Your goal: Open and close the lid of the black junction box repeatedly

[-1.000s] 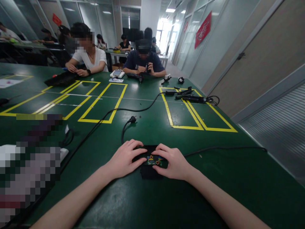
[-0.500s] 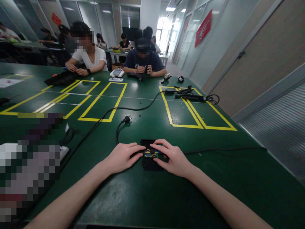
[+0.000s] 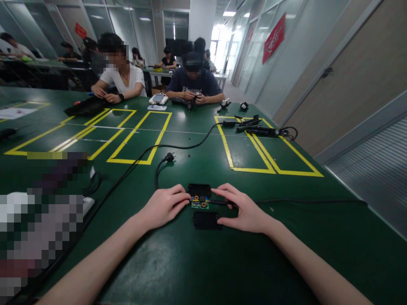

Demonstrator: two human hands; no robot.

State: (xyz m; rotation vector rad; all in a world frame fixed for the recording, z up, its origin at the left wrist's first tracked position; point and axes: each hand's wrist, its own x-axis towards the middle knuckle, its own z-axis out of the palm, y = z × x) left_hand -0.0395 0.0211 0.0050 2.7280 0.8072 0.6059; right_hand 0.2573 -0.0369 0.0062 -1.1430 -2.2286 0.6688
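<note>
A small green circuit board (image 3: 200, 204) with copper-ringed coils lies between two black plastic case halves. One half (image 3: 199, 190) is just beyond the board; the other half (image 3: 205, 220) lies on the near side. My left hand (image 3: 165, 207) is closed, its fingertips pinched at the board's left end, where I cannot see whether a cord is also held. My right hand (image 3: 244, 208) is spread open over the black cord (image 3: 219, 202) that leaves the board's right end. Its thumb touches the near case half, and its index fingertip is at the far half's right end.
A black plug (image 3: 169, 157) on a short cord lies beyond my left hand. A long black cable (image 3: 178, 147) crosses the green table (image 3: 203, 262). Black cables and tools (image 3: 257, 127) lie at the back right. Two people work across the table, one beside a power drill (image 3: 188, 103).
My right hand's fingers have spread and drawn back from the board. The case halves now lie apart from the board, the near one shifted towards me. My left hand stays at the board's left end.
</note>
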